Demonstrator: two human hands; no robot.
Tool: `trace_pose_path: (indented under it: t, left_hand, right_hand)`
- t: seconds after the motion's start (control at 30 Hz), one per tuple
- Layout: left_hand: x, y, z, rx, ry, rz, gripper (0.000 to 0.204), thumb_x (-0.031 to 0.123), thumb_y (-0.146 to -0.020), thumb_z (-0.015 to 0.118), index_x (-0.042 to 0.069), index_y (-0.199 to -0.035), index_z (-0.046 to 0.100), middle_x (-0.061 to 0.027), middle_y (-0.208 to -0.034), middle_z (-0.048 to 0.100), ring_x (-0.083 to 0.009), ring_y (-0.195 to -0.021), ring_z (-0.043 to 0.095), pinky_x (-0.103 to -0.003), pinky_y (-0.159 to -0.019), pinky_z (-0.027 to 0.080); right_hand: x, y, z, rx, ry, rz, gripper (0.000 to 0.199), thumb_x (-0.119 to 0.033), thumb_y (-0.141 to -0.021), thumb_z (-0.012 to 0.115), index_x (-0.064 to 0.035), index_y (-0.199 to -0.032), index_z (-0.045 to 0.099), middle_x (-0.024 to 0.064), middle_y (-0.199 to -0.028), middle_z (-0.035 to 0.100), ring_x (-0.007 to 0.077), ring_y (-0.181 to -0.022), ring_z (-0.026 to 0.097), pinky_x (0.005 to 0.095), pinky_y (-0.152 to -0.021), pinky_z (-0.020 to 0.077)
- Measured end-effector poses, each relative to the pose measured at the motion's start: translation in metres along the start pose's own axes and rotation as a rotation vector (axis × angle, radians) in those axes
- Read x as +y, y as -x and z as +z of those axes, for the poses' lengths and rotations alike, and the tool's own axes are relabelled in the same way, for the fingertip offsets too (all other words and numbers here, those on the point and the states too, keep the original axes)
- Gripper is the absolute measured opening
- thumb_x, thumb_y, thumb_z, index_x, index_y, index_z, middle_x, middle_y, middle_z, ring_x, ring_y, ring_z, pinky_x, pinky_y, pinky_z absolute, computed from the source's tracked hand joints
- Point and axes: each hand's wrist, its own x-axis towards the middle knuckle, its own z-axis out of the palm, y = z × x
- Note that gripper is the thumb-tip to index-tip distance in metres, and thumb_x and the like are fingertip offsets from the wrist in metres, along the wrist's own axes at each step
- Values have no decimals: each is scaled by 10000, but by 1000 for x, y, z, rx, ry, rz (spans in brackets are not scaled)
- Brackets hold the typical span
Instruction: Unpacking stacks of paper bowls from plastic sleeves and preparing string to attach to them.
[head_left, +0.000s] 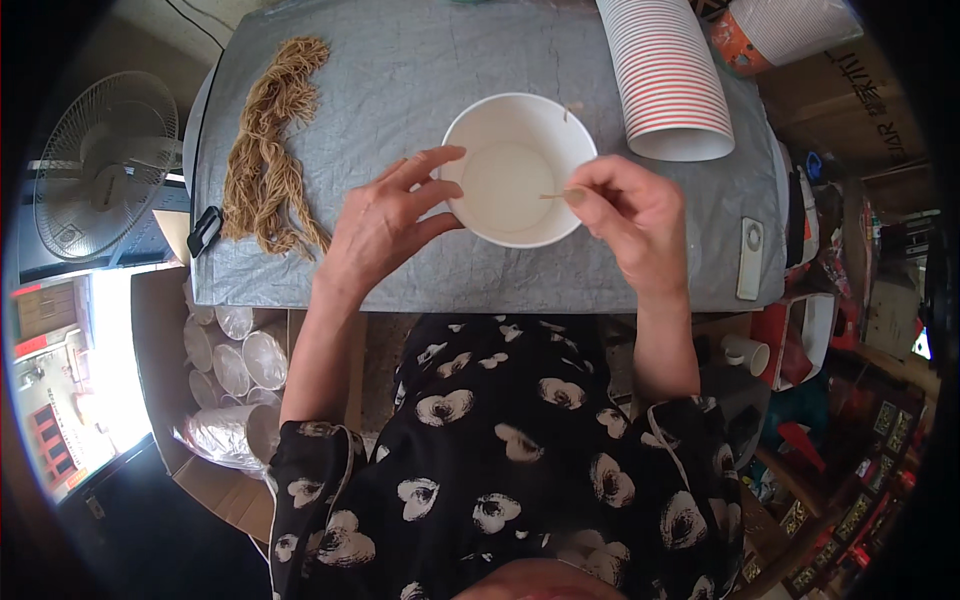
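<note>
A round white paper tub stands mouth up near the middle of the covered table. My left hand is at its left rim, with fingertips reaching over the edge and the thumb below. Thumb and forefinger of my right hand pinch a thin tan string at the tub's right side, its short end pointing inward over the tub. Another bit of tan string shows at the far right rim; whether the two are one piece I cannot tell. A bundle of tan twine lies to the left.
A long stack of white tubs with red edges lies at the back right, beside another wrapped stack. A black clip grips the table's left edge. Wrapped tubs fill a cardboard box below left. A fan stands farther left.
</note>
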Motion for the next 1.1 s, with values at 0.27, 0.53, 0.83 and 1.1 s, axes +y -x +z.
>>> trace_pose_path:
  t: [0.27,0.53,0.83,1.1]
  left_hand:
    - [23,48,33,57,139,-15,307,-62,-780,690,56,-1062,701,-72,-1105,720,-287,-968,730,-370,-801,619]
    - [33,65,42,83,176,-52,218,-11,-838,725,55,-1041,681,-66,-1092,718,-278,-950,735,-360,-767,625]
    - [36,62,42,93,155,-19,214,53,-839,773,40,-1030,678,-77,-1065,714,-284,-933,729,-371,-775,613]
    - [35,60,43,85,154,-12,210,62,-841,769,43,-1030,680,-76,-1071,714,-288,-936,727,-370,-777,612]
  right_hand:
    - [19,-6,9,-434,326,142,64,-45,-944,709,5,-921,678,-39,-745,605,27,-668,506,215,-594,426]
    - [23,-1,22,-594,491,115,80,-17,-901,705,7,-872,635,65,-710,600,126,-620,545,298,-589,454]
    - [22,-7,18,-718,641,192,82,-72,-897,692,-2,-890,650,99,-738,633,200,-637,572,349,-607,460]
    - [25,-8,19,-718,634,128,80,-83,-899,686,-6,-903,665,101,-762,647,212,-663,596,357,-632,473]
